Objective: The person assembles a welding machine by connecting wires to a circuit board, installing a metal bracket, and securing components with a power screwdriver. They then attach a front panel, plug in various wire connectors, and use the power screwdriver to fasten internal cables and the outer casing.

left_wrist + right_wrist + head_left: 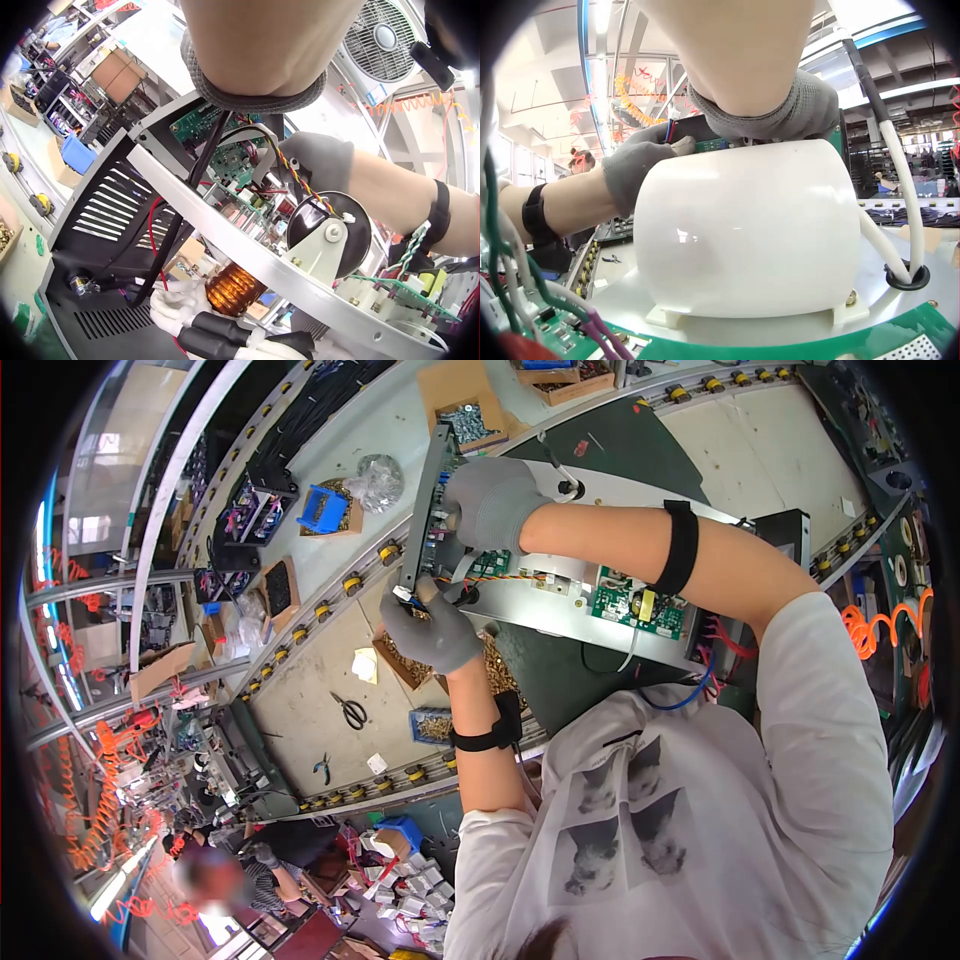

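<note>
Both hands wear grey gloves and work at an upright black panel on an electrical unit. The left hand grips the panel's near end, its thumb beside a small white connector. The right hand reaches over the panel's inner side, close to a green circuit board; I cannot tell whether its hidden fingertips hold anything. Below the right wrist stands a white cylinder on the metal base plate. A twisted red, yellow and black wire bundle runs from the panel across the unit.
Scissors and pliers lie on the bench, near boxes of brass-coloured fasteners. Beyond the panel are a blue bin and a box of screws. Roller rails edge the line. Another person sits farther off.
</note>
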